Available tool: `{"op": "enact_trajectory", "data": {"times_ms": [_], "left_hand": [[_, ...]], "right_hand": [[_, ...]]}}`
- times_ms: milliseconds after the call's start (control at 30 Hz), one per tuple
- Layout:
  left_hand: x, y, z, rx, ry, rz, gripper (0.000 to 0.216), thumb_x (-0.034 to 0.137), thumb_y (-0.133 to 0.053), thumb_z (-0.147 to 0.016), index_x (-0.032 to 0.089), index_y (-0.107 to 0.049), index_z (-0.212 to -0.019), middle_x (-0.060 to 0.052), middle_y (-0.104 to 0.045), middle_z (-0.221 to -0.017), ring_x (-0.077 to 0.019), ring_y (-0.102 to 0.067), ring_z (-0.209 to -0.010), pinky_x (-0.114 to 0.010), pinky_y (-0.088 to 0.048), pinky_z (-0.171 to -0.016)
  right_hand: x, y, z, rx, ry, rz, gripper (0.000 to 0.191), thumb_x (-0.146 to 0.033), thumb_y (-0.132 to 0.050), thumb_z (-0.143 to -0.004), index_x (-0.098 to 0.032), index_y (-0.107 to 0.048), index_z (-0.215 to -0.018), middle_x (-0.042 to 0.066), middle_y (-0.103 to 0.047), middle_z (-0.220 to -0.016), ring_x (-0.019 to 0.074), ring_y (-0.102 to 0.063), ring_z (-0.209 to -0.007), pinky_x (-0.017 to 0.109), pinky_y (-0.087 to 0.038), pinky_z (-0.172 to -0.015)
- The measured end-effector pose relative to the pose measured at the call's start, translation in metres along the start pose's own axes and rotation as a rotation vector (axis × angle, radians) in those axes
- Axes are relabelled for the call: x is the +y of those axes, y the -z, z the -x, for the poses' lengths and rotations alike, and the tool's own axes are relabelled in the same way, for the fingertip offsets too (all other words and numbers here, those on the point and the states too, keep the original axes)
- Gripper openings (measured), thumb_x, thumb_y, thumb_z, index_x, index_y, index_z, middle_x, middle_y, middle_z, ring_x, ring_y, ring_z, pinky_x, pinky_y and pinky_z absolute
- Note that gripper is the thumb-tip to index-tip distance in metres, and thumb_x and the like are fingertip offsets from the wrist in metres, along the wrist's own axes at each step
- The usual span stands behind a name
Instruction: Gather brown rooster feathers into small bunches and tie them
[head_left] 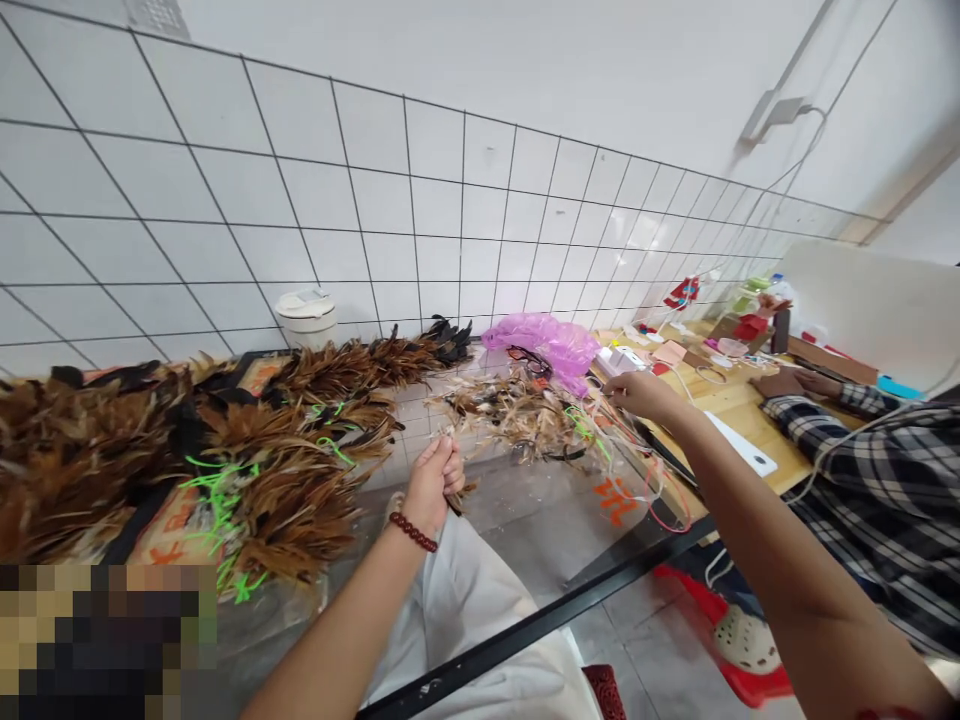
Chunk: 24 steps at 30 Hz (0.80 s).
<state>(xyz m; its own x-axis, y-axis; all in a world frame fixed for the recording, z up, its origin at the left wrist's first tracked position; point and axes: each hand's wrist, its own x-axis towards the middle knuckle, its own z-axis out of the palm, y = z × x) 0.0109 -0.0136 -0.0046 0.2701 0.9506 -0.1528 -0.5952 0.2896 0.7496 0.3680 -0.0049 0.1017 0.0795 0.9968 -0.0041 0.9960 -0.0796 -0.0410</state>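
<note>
The left hand (436, 478) is closed as a fist, its fingers clamped on a small feather bunch (463, 498). The right hand (634, 393) is stretched far out to the right, with its fingers bent downward; whether they grip something, I cannot tell.

Around the left hand there is some free room: to its right, a bare part of the see-through table (517, 515) reaches toward the black edge (510, 635), which runs slantwise on the near side. On its left, large brown feather bundles (300, 505) with green strings (221, 500) leave less space. The right hand is near the far right side, just beside the white box (621, 360) and the cords.

The small feather bunch lies inside the left fist, and its dark tips come out at the lower right side. They point toward the lower right; the long axis is mostly covered by the fingers.

Between the two hands lies a loose feather pile (532, 415), and behind it a purple plastic bag (547, 345). Farther right, a person in a checked sleeve (802, 435) sits at a wooden table (787, 462).
</note>
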Motion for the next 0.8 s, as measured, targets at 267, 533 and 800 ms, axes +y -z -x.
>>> {"op": "enact_trajectory", "data": {"times_ms": [267, 533, 800], "left_hand": [[0.002, -0.001, 0.000, -0.024, -0.002, -0.015, 0.038, 0.040, -0.078, -0.067, 0.014, -0.050, -0.073, 0.011, -0.032, -0.047, -0.0002, -0.021, -0.035, -0.013, -0.017, -0.034], [0.003, -0.003, 0.000, -0.041, -0.009, -0.016, 0.035, 0.037, -0.077, -0.068, 0.014, -0.051, -0.072, 0.011, -0.031, -0.047, -0.0002, -0.021, -0.035, -0.013, -0.017, -0.033], [0.003, -0.003, 0.000, -0.039, -0.010, -0.029, 0.033, 0.036, -0.075, -0.070, 0.015, -0.051, -0.073, 0.011, -0.031, -0.047, -0.0006, -0.021, -0.034, -0.013, -0.017, -0.033]], "right_hand": [[0.025, -0.035, -0.005, -0.153, -0.314, 0.048, 0.022, -0.033, -0.062, -0.075, -0.019, -0.074, -0.087, 0.012, -0.071, -0.094, 0.0226, -0.065, -0.084, 0.029, -0.046, -0.068], [0.047, -0.029, 0.000, -0.138, -0.288, -0.158, 0.025, -0.032, -0.057, -0.080, -0.016, -0.073, -0.092, 0.008, -0.071, -0.086, 0.0161, -0.064, -0.076, 0.023, -0.047, -0.064], [0.064, -0.036, 0.012, -0.181, -0.402, 0.053, 0.021, -0.037, -0.071, -0.071, -0.015, -0.071, -0.072, 0.010, -0.069, -0.075, 0.0194, -0.063, -0.068, 0.028, -0.044, -0.059]]}}
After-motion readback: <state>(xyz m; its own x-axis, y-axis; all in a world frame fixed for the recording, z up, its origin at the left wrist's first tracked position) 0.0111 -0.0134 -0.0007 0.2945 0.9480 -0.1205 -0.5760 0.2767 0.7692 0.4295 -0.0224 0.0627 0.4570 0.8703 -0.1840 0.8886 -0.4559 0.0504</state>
